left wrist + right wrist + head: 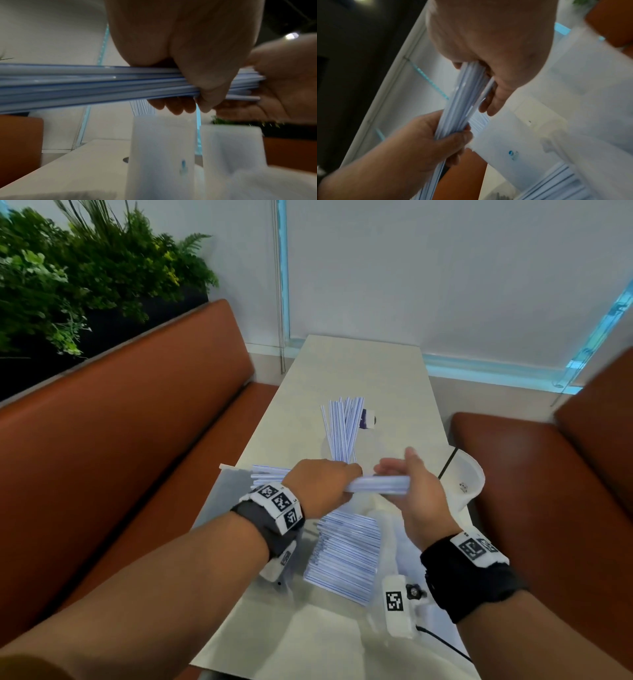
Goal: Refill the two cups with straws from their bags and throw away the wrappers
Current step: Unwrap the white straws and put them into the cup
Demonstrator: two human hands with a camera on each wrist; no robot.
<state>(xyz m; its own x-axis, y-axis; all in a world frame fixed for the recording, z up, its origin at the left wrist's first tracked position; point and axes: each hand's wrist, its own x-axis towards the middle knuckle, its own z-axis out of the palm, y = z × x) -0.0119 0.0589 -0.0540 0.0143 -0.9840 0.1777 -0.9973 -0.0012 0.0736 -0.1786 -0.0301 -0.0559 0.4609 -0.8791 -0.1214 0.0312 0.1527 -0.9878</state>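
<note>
Table (pixel 359 364): whole only in head view.
Stack (pixel 346 553): straws lying by the wrists, head view only.
Cup (pixel 161 146): upright under the hands, left wrist view only.
Bundle (pixel 380 485): straws, level above table.
Left hand (pixel 322 484): fist round its middle.
Right hand (pixel 407 491): curled on its end.

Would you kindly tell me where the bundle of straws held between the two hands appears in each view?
Head: the bundle of straws lies horizontal at centre.
Left wrist: a horizontal band across mid-left.
Right wrist: a diagonal at centre.
Shared landmark: the left hand gripping it.
</note>
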